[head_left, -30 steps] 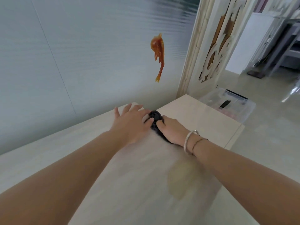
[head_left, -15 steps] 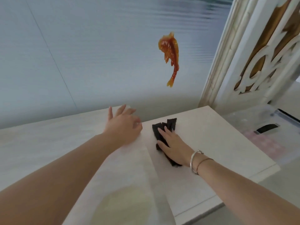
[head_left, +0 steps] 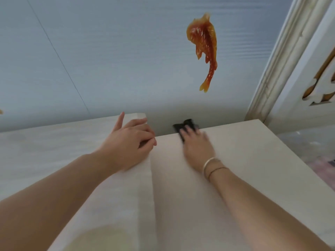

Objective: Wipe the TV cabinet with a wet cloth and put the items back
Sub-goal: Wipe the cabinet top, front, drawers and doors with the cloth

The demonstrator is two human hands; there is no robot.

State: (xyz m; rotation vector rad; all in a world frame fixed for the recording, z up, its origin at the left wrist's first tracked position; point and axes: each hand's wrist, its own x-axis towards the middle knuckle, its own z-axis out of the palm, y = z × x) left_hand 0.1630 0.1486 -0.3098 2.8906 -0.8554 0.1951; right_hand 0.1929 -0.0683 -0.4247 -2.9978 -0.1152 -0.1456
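Note:
The pale cream TV cabinet top (head_left: 244, 160) has a raised left section and a lower right section. My right hand (head_left: 196, 147), blurred by motion, presses flat on a dark cloth (head_left: 183, 126) at the far edge of the lower section, by the wall. Only the cloth's far end shows past my fingers. My left hand (head_left: 130, 142) rests on the raised section at its right edge, fingers loosely curled, holding nothing.
An orange fish decoration (head_left: 204, 49) is stuck on the pale blue wall above the cabinet. A carved white and gold screen (head_left: 299, 69) stands at the right. A clear plastic box (head_left: 311, 151) sits on the floor beyond the cabinet's right end.
My right hand has pushed the cloth away from me to the cabinet's far edge. The left hand has stayed on the raised section. The view has moved closer.

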